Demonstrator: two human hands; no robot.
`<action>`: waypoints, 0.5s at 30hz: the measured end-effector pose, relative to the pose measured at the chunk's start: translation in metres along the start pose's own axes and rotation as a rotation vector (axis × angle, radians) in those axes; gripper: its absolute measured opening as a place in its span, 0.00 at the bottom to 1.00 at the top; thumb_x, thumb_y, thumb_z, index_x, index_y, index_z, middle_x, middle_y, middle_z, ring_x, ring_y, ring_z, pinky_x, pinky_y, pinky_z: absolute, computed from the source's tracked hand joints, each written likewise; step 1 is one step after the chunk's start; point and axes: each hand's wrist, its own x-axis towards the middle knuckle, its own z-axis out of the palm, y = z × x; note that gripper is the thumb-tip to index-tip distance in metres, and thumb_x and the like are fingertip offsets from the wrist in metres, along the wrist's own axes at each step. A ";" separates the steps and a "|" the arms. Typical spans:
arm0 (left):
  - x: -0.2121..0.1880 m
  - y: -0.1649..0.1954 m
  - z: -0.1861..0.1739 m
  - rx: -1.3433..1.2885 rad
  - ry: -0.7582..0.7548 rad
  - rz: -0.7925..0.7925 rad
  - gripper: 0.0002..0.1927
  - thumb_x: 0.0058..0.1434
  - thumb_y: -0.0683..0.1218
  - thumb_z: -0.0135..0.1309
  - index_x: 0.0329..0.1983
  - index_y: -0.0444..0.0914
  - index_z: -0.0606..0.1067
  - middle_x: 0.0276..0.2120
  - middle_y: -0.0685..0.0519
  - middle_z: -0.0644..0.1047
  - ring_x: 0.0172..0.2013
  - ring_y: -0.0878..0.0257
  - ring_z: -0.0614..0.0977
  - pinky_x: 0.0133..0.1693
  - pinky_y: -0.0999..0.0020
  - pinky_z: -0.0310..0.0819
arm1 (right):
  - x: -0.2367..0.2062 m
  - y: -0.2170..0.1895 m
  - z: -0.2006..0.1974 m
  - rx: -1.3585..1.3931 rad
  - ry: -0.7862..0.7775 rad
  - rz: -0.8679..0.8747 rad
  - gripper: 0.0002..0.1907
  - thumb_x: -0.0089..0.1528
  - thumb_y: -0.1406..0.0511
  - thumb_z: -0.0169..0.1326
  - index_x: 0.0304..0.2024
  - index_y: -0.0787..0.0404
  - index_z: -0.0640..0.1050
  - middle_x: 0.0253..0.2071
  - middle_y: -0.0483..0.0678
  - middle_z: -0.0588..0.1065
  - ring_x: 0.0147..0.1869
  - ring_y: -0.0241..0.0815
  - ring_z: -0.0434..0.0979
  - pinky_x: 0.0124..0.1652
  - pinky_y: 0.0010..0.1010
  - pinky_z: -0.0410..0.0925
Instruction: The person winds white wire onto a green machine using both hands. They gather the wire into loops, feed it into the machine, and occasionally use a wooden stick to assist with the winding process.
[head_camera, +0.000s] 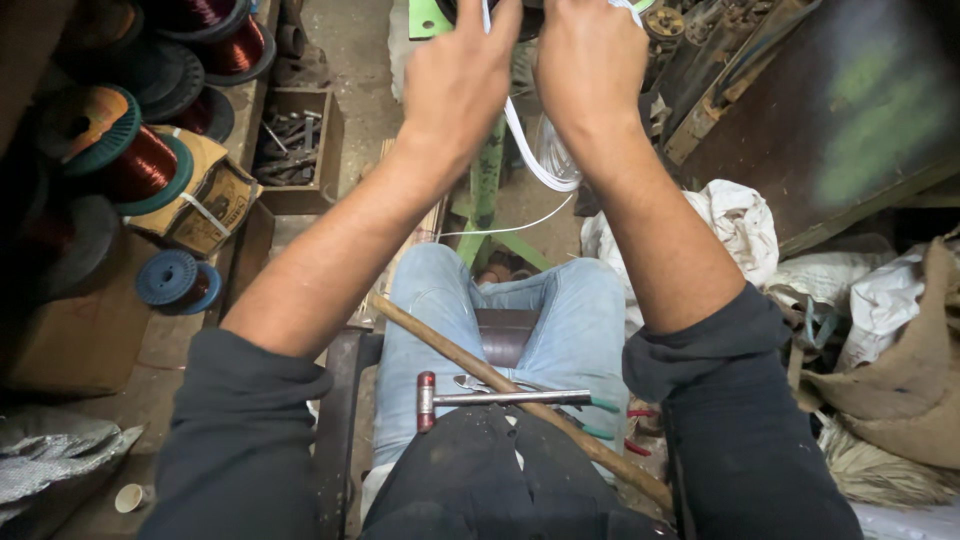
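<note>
My left hand (460, 75) and my right hand (590, 60) are raised at the top of the view, both closed around white flat strips (535, 160) that loop down between my forearms. A thin white strand (505, 228) trails from the loop toward my knees. The fingertips and what the strips lead to are cut off by the top edge. On my lap lie a small hammer with a red head (426, 400), a long wooden handle (520, 405) and pliers with green grips (590, 415).
Spools of copper wire (140, 165) and a blue spool (170, 280) stand on boxes at left. A wooden tray of metal tools (295, 150) sits behind them. White sacks (740, 225), burlap (920, 350) and a green metal stand (485, 190) crowd the right and centre.
</note>
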 end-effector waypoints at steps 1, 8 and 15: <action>-0.002 0.001 -0.003 -0.024 0.005 -0.012 0.18 0.62 0.40 0.52 0.56 0.43 0.73 0.48 0.44 0.74 0.21 0.50 0.81 0.20 0.56 0.74 | 0.001 0.000 -0.001 -0.019 -0.004 -0.003 0.05 0.58 0.69 0.56 0.36 0.62 0.80 0.29 0.59 0.78 0.27 0.59 0.80 0.24 0.47 0.73; -0.006 0.009 -0.012 -0.110 0.140 -0.053 0.20 0.63 0.38 0.51 0.58 0.46 0.73 0.53 0.44 0.73 0.21 0.49 0.81 0.22 0.55 0.75 | 0.001 0.006 -0.003 0.120 0.009 0.025 0.07 0.58 0.67 0.58 0.37 0.63 0.81 0.29 0.61 0.78 0.28 0.62 0.80 0.27 0.50 0.73; 0.009 -0.013 0.008 0.139 0.020 0.085 0.09 0.60 0.41 0.54 0.44 0.44 0.77 0.29 0.47 0.78 0.21 0.53 0.82 0.19 0.58 0.75 | 0.001 0.010 0.027 0.091 0.052 0.007 0.06 0.57 0.66 0.59 0.26 0.61 0.81 0.21 0.57 0.76 0.24 0.58 0.78 0.24 0.48 0.70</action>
